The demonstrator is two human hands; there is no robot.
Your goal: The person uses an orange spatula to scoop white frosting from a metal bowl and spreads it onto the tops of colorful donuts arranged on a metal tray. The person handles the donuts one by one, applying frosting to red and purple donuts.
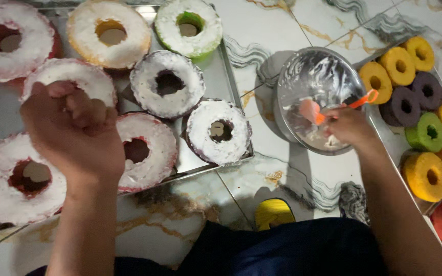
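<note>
Eight white-iced ring cakes [169, 83] lie on the metal tray [234, 122]. Left hand [75, 130] hovers above them, fingers curled shut, empty. Right hand [349, 125], fingers pinching an orange spatula [333, 108], works inside one steel bowl [303, 66]. Eleven uniced rings [428, 176] sit right.

no packages, no labels, no signs, no screens

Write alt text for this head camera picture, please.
Seen from above, a person's right hand dips an orange spatula into a metal bowl, while the left hand hovers over a tray of white-frosted ring cakes. Unfrosted coloured ring cakes sit at right.
</note>
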